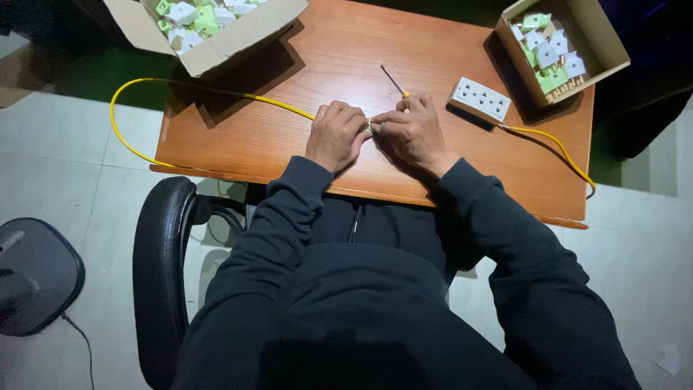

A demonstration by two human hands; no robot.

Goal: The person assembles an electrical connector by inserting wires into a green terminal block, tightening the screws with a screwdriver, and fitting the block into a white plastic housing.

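Both hands pinch a small green part at the middle of a wooden desk

The left hand [336, 135] and right hand [413, 132] meet, fingers closed on the green part [369, 127], beside the screwdriver [394, 80]. It looks light, rigid, best pinched by its edges; the fingers hide most of it.

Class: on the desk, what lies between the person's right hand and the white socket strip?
In the head view, only the screwdriver lies between the right hand and the socket strip.

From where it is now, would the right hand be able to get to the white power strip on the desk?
Probably yes: the right hand sits just beside the power strip, with only bare desk between them.
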